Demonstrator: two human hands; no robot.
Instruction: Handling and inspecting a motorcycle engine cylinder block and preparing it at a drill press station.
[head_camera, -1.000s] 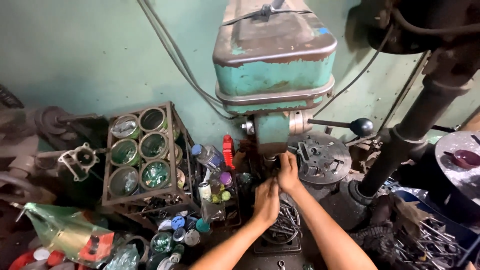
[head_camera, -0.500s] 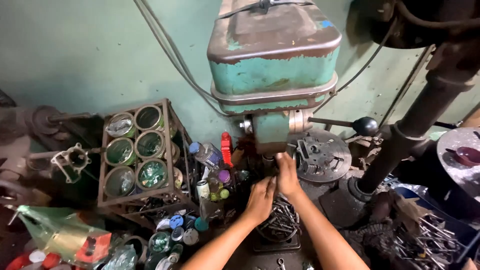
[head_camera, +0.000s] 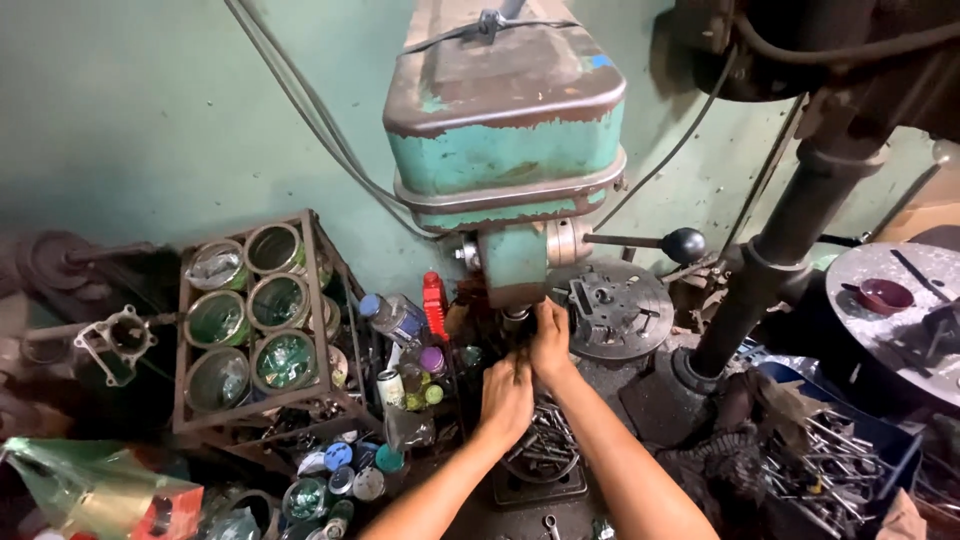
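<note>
Directly beneath the worn teal head of a drill press (head_camera: 505, 130), both hands are gathered at the spindle. The right hand (head_camera: 551, 340) is raised higher and is curled around the chuck (head_camera: 516, 320), which hangs straight down with its long axis vertical and its tip pointing at the work surface below; only a sliver of the chuck is seen above the fingers. The left hand (head_camera: 507, 398) is held just below and beside it, fingers bent and closed toward the same spot, though what is pinched there cannot be told, since the fingertips are hidden. A feed handle (head_camera: 645, 242) with a black ball knob is seen sticking out horizontally toward the right of the head.

Below the hands, a round tray (head_camera: 543, 452) is filled with loose dark metal pieces. To the right of the spindle, a round slotted drill table (head_camera: 612, 308) is tilted toward the camera. To the left, a rusty metal rack (head_camera: 255, 320) is divided into six cells, each occupied by an open tin can; greenish contents are seen in several, but their kind cannot be made out. Between rack and hands, small bottles and spray cans (head_camera: 400, 330) are crowded together upright, a red one among them. At the far right, a blue bin (head_camera: 850, 465) is packed with long metal rods and bits, and a dark red bowl (head_camera: 885, 296) is set on a round grey plate.
</note>
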